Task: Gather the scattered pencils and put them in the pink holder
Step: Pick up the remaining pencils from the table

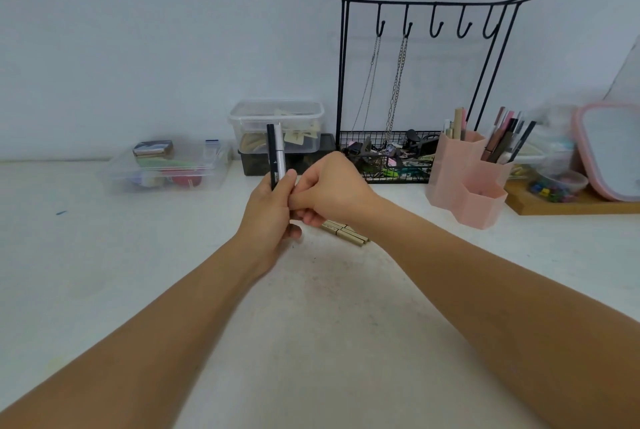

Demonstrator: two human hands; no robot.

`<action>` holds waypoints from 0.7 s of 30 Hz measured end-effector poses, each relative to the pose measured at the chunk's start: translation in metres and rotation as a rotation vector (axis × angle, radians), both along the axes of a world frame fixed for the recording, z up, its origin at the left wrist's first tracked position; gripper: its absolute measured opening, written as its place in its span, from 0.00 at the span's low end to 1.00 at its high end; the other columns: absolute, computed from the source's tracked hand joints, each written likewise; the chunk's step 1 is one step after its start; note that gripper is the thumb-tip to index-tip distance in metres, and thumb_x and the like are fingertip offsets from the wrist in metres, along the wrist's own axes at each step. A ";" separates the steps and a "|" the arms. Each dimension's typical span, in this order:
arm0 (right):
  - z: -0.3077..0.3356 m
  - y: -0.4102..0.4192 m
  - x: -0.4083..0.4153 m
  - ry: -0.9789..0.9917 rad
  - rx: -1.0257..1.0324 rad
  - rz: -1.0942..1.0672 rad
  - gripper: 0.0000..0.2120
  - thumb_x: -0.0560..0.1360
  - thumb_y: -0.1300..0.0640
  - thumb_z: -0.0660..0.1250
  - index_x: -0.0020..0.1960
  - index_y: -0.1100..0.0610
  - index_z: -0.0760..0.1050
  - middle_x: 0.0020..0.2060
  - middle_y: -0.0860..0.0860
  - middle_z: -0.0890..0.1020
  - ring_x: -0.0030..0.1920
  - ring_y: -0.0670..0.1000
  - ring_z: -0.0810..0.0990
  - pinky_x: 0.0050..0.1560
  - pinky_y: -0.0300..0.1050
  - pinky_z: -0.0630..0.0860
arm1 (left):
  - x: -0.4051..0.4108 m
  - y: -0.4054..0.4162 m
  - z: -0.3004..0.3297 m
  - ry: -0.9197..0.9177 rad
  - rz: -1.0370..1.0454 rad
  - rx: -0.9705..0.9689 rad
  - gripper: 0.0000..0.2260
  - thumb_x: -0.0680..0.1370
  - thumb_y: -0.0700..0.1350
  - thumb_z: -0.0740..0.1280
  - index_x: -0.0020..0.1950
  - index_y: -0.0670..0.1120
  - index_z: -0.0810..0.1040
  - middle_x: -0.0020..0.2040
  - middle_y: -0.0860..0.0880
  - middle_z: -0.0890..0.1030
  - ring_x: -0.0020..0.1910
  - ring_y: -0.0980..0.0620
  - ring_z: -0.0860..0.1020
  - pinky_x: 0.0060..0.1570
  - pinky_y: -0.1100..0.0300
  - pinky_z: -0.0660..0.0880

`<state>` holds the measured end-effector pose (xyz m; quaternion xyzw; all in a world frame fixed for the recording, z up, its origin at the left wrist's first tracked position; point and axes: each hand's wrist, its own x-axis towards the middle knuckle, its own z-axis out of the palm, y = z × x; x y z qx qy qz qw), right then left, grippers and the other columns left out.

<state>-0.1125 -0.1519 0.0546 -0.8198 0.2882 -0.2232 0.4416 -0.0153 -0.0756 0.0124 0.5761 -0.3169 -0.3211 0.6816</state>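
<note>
My left hand [270, 210] grips a black pencil [271, 151] and a silver one [280, 150] upright above the white table. My right hand [329, 193] is curled against the left hand's fingers; beige pencils [349, 233] stick out from under it toward the table, and whether it holds them is hidden. The pink holder [467, 182] stands to the right, with several pencils and pens [502, 137] upright in its taller compartments. Its low front compartment shows nothing inside.
A black wire rack [415, 82] with hooks, chains and a basket of small items stands behind my hands. Clear plastic boxes [166, 169] [277, 123] sit at the back left. A wooden tray [571, 203] and a pink-rimmed mirror [609, 151] are at the far right.
</note>
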 end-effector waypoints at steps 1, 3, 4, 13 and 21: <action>0.002 0.000 -0.001 0.027 -0.019 0.011 0.06 0.70 0.67 0.73 0.36 0.66 0.82 0.28 0.58 0.82 0.25 0.49 0.79 0.27 0.37 0.76 | 0.000 0.000 0.000 -0.023 -0.007 0.007 0.10 0.84 0.52 0.61 0.50 0.46 0.74 0.35 0.45 0.81 0.30 0.51 0.77 0.23 0.59 0.68; 0.009 -0.002 -0.005 0.082 -0.051 0.045 0.07 0.70 0.65 0.75 0.35 0.66 0.82 0.27 0.57 0.82 0.25 0.47 0.78 0.25 0.35 0.73 | 0.001 0.000 0.000 -0.044 -0.023 0.020 0.11 0.85 0.52 0.61 0.52 0.45 0.73 0.36 0.43 0.81 0.30 0.51 0.76 0.24 0.60 0.68; 0.013 -0.005 -0.008 0.093 -0.063 0.058 0.07 0.70 0.63 0.76 0.37 0.66 0.82 0.28 0.56 0.82 0.26 0.48 0.78 0.26 0.36 0.73 | 0.002 0.000 -0.001 -0.029 -0.031 0.017 0.11 0.85 0.52 0.61 0.52 0.45 0.73 0.34 0.45 0.79 0.28 0.53 0.73 0.23 0.61 0.66; 0.021 -0.060 -0.032 0.358 -0.277 -0.112 0.09 0.76 0.54 0.73 0.49 0.61 0.83 0.42 0.54 0.86 0.41 0.51 0.85 0.35 0.39 0.80 | 0.011 0.001 0.007 0.103 0.085 0.032 0.17 0.82 0.50 0.67 0.38 0.49 0.64 0.23 0.55 0.63 0.22 0.56 0.58 0.21 0.62 0.56; 0.000 -0.067 -0.026 0.566 -0.320 -0.066 0.13 0.74 0.58 0.72 0.52 0.69 0.83 0.46 0.65 0.86 0.36 0.54 0.79 0.48 0.53 0.83 | 0.016 0.001 0.003 0.123 0.110 0.061 0.17 0.81 0.52 0.68 0.37 0.48 0.67 0.26 0.52 0.69 0.24 0.54 0.65 0.22 0.63 0.59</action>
